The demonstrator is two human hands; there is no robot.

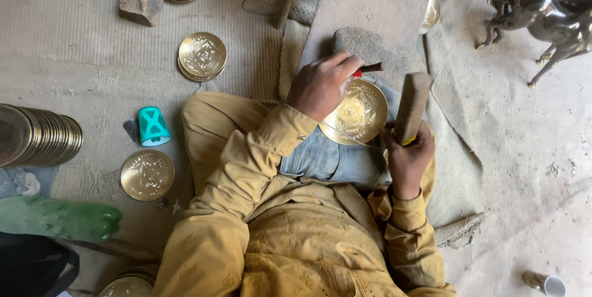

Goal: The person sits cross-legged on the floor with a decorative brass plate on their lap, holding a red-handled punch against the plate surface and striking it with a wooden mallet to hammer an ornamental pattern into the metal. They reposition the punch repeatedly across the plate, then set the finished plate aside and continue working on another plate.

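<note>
Round brass plate (357, 112), embossed and shiny, lay on a blue denim cloth (327, 158) across the lap. Left hand (322, 84) was curled over the plate's upper rim, fingers closed on a short dark chisel (372, 67) with a red band. Right hand (408, 158) was wrapped tight around a blocky wooden mallet (412, 106), held upright beside the plate. Matching engraved plates (202, 56) lay on the coarse woven mat (74, 44); stacked plain discs (40, 137) at the far left; a rough stone (141, 0) near the top.
</note>
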